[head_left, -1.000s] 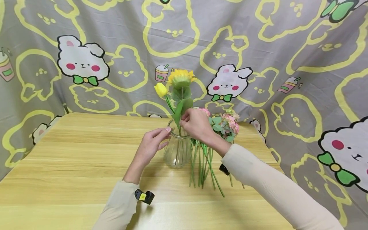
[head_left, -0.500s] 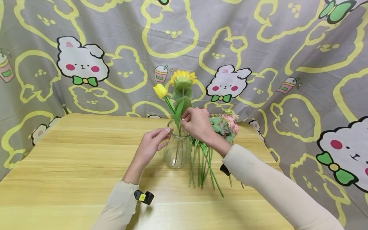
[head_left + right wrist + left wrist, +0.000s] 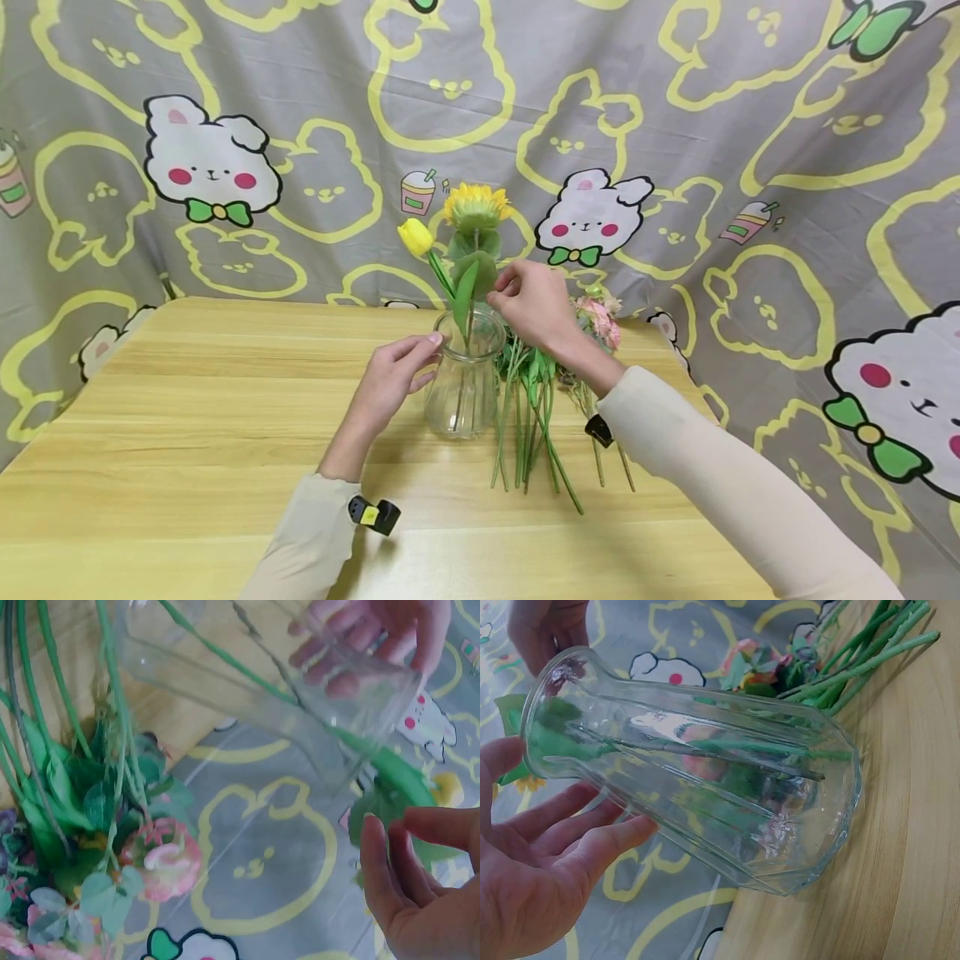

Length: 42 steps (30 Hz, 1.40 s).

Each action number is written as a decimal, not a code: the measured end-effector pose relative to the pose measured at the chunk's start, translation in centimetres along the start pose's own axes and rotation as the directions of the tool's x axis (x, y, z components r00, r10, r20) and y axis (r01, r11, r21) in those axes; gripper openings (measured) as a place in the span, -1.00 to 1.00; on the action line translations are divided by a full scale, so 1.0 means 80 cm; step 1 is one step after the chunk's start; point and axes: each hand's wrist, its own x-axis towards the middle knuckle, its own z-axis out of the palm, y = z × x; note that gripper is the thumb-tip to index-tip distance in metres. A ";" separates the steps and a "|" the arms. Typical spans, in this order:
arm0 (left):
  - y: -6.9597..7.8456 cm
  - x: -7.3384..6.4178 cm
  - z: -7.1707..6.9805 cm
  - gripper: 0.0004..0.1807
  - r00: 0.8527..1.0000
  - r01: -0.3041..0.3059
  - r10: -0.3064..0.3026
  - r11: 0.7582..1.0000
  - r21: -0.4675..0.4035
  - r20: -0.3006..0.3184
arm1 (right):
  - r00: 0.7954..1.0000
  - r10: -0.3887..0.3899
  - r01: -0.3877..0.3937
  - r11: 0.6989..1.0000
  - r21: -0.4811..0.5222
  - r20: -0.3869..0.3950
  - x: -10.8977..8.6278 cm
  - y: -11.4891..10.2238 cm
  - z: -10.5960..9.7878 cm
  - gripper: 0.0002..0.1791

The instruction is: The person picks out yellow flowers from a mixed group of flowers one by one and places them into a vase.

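Note:
A clear glass vase [image 3: 442,407] stands upright on the table, holding a yellow tulip [image 3: 416,237] and a taller sunflower [image 3: 477,205]. Their stems cross inside the glass. My left hand [image 3: 387,375] is at the vase's left side, thumb at the rim; in the left wrist view its loosely spread fingers [image 3: 611,838] lie along the glass. My right hand [image 3: 536,307] is right of the sunflower's green leaf [image 3: 477,273], above the rim. In the right wrist view its thumb and fingers [image 3: 381,859] stand apart with nothing between them, overlapping the leaves.
Several more artificial flowers lie right of the vase: pink blooms [image 3: 598,319] at the back, green stems [image 3: 543,442] toward the front. The wooden table [image 3: 225,450] ends at a grey cartoon-print curtain [image 3: 337,75]. Each sleeve wears a small black device [image 3: 375,515].
My right hand has let go of the stem above the rim and moved a little right and up. My left hand stays at the vase; both flowers stand in it as before.

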 end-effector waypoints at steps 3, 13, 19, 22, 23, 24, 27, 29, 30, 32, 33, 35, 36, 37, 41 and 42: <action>-0.001 0.000 0.000 -0.36 1.000 -0.003 0.003 1.000 0.002 0.004 | 0.999 0.015 -0.015 1.000 -0.009 -0.043 0.004 0.007 -0.009 -0.90; -0.001 0.000 -0.001 -0.38 1.000 -0.004 0.004 1.000 0.005 0.002 | 0.993 0.086 -0.088 0.996 -0.017 -0.084 -0.001 0.049 -0.013 -0.87; -0.003 0.000 -0.002 -0.36 1.000 -0.009 0.009 1.000 0.007 0.000 | 0.992 0.127 -0.128 0.991 -0.026 -0.029 -0.013 0.079 0.015 -0.85; -0.004 0.000 -0.002 -0.36 1.000 -0.012 0.012 1.000 0.006 0.003 | 0.991 0.137 -0.137 0.990 -0.029 0.006 -0.021 0.093 0.032 -0.83; -0.004 0.001 -0.001 -0.36 1.000 -0.013 0.013 1.000 0.007 0.005 | 0.989 0.144 -0.143 0.989 -0.035 0.016 -0.023 0.098 0.037 -0.83; -0.004 0.000 -0.001 -0.36 1.000 -0.014 0.014 1.000 0.008 0.006 | 0.988 0.152 -0.151 0.988 -0.042 0.024 -0.026 0.102 0.042 -0.83; -0.002 0.000 0.000 -0.36 1.000 -0.017 0.017 1.000 0.007 0.006 | 0.976 0.205 -0.202 0.978 -0.048 0.077 -0.035 0.111 0.057 -0.80; -0.002 0.000 0.000 -0.36 1.000 -0.019 0.019 1.000 0.005 0.007 | 0.960 0.253 -0.249 0.967 -0.050 0.117 -0.041 0.117 0.066 -0.76; -0.001 0.000 0.000 -0.37 1.000 -0.020 0.020 1.000 0.003 0.005 | 0.952 0.274 -0.269 0.962 -0.052 0.138 -0.043 0.119 0.070 -0.74; -0.001 0.001 0.000 -0.38 1.000 -0.022 0.022 1.000 0.001 0.002 | 0.934 0.312 -0.308 0.950 -0.049 0.174 -0.048 0.122 0.077 -0.69; -0.001 0.001 0.000 -0.38 1.000 -0.023 0.023 1.000 0.001 0.003 | 0.927 0.325 -0.322 0.946 -0.046 0.185 -0.049 0.124 0.081 -0.67; -0.001 0.001 0.000 -0.38 1.000 -0.024 0.024 1.000 0.003 0.005 | 0.920 0.336 -0.336 0.941 -0.032 0.200 -0.053 0.127 0.087 -0.61; -0.001 0.001 0.000 -0.38 1.000 -0.024 0.024 1.000 0.004 0.004 | 0.919 0.336 -0.338 0.941 -0.028 0.205 -0.054 0.128 0.089 -0.56; -0.002 0.001 0.000 -0.39 1.000 -0.025 0.025 1.000 0.007 0.004 | 0.919 0.334 -0.337 0.941 -0.025 0.208 -0.055 0.130 0.092 -0.49; -0.003 0.001 0.000 -0.40 1.000 -0.024 0.024 1.000 0.014 0.003 | 0.923 0.321 -0.322 0.946 -0.032 0.210 -0.058 0.135 0.100 -0.37; -0.003 0.001 0.000 -0.40 1.000 -0.023 0.023 1.000 0.013 0.003 | 0.922 0.323 -0.324 0.945 -0.034 0.213 -0.059 0.136 0.101 -0.37</action>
